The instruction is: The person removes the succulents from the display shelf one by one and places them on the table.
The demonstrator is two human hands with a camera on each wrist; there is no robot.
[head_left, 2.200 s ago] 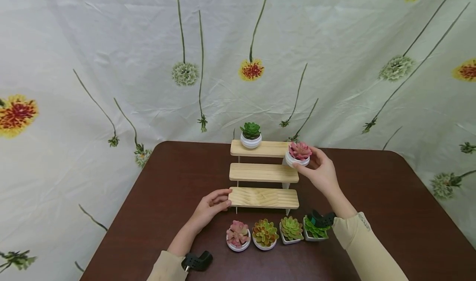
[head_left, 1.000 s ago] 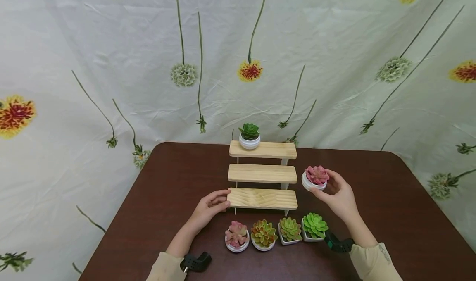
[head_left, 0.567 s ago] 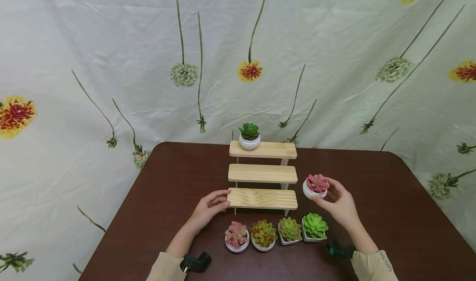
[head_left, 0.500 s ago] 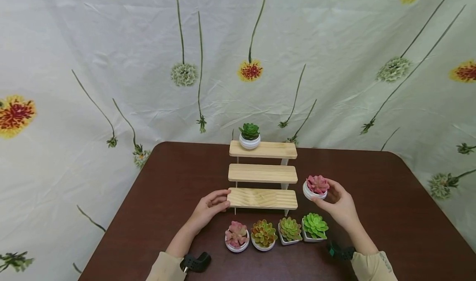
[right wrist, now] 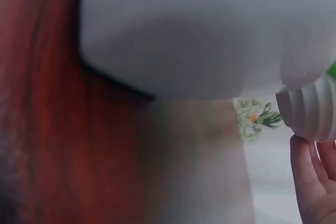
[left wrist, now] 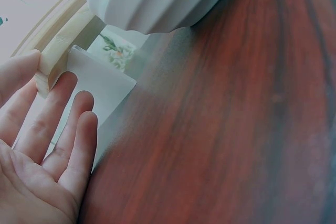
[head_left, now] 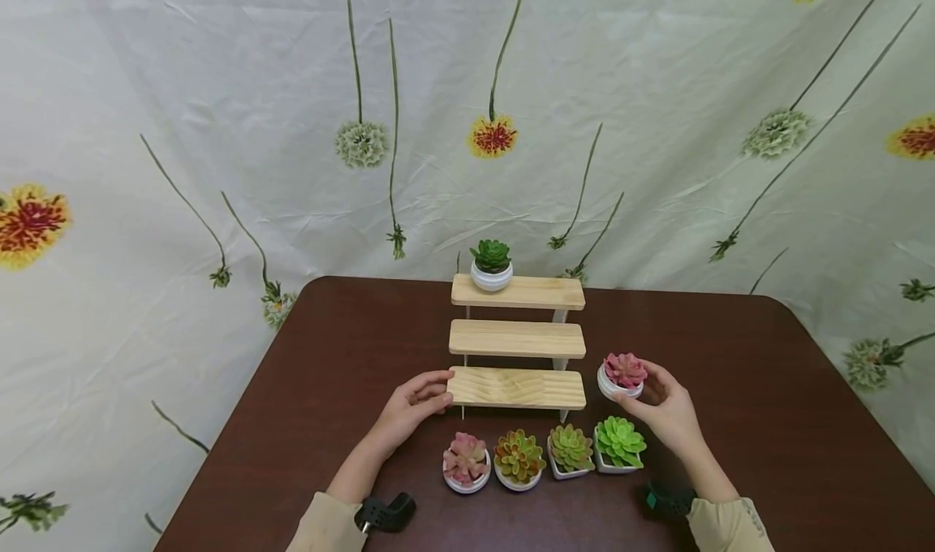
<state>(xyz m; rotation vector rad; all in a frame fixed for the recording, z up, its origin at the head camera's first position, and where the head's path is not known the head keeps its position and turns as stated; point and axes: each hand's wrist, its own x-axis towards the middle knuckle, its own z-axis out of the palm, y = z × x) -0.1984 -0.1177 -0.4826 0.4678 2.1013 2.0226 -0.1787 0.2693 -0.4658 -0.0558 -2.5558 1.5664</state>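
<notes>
A dark brown wooden table (head_left: pixel 730 390) with rounded corners is carrying everything. A three-step pale wood stand (head_left: pixel 517 339) is sitting near the table's centre, toward 12 o'clock. A green succulent in a white pot (head_left: pixel 492 265) is resting on the top step's left end. Four potted succulents are standing in a row on the table at 6 o'clock of the stand: pink (head_left: pixel 467 461), orange-green (head_left: pixel 519 459), olive-green (head_left: pixel 571 450), bright green (head_left: pixel 618 443)
</notes>
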